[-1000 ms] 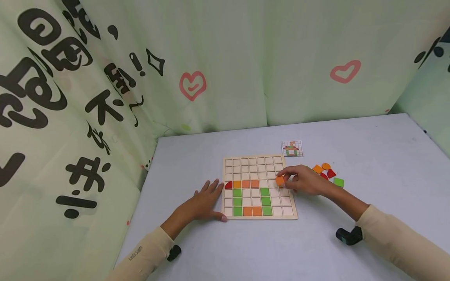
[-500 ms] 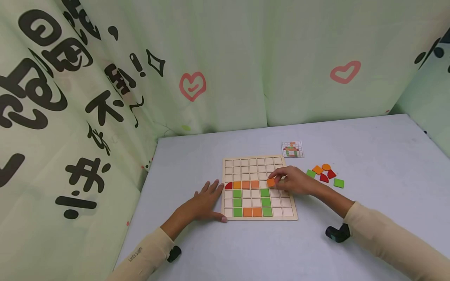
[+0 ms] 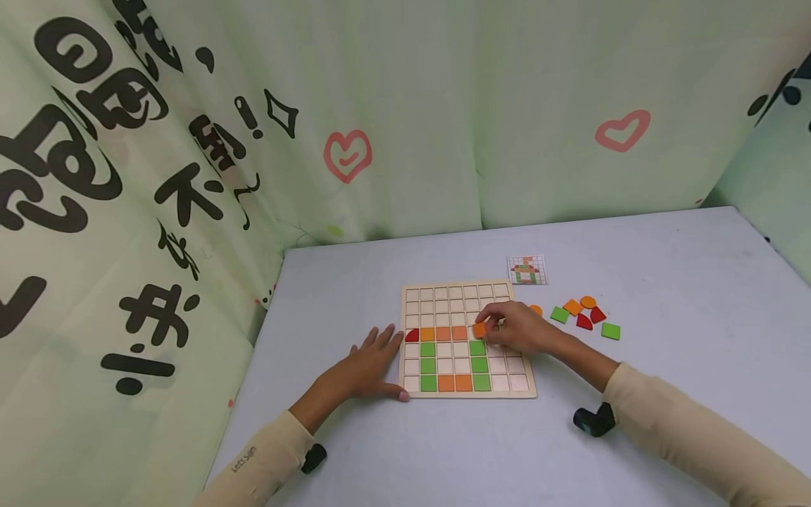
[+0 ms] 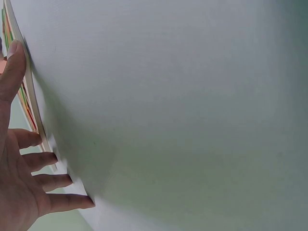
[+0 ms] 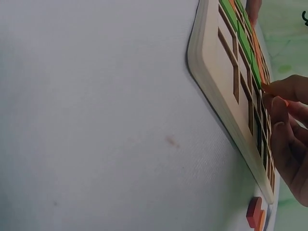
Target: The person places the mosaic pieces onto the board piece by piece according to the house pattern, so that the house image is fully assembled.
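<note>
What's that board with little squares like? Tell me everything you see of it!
The board is flat and pale, looks like wood, and has rounded corners. Thin ridges split it into square hollows. One holds a red tile, others orange tiles and green tiles; many are bare. It lies flat on the table. The left hand touches its left edge. The right hand pinches an orange tile over it; I can't tell whether that touches it.

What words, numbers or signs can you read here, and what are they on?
"Let's": left sleeve; the following word is too blurred.
"!": curtain, beside large dark characters too slanted and folded to read surely.
Pink heart outlines: also curtain.
Picture card: any lettering is too small to read.
</note>
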The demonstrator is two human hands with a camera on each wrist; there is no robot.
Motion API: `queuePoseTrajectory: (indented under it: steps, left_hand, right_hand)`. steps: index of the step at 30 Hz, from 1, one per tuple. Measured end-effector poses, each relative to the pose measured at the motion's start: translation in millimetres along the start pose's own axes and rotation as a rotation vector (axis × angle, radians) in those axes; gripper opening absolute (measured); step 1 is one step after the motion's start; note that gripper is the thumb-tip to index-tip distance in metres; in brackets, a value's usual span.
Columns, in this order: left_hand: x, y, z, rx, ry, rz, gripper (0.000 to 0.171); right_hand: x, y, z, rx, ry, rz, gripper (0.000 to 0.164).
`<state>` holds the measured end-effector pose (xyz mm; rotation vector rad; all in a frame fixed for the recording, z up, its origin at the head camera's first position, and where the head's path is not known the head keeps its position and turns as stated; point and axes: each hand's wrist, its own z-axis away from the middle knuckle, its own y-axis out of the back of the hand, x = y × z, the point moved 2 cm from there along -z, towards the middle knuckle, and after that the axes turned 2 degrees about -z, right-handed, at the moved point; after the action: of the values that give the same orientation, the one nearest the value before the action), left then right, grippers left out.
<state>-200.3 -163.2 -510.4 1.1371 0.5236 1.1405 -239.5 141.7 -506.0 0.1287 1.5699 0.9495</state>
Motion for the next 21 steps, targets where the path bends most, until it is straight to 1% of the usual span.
queuePoseTrajectory:
  steps: [6, 11, 21]
  left_hand:
    - [-0.1, -0.9, 0.3, 0.004, -0.003, 0.002, 0.116]
    - [0.3, -0.4, 0.9, 0.011, -0.006, 0.005, 0.116]
    - [1.0, 1.2, 1.3, 0.018, -0.006, 0.004, 0.115]
  right_hand:
    - [-3.1, -4.4, -2.4, -0.006, -0.022, 0.042, 0.025]
    - [-6.4, -4.5, -3.4, 0.01, -0.017, 0.083, 0.023]
    - [-6.2, -6.8, -5.4, 0.027, -0.058, 0.137, 0.023]
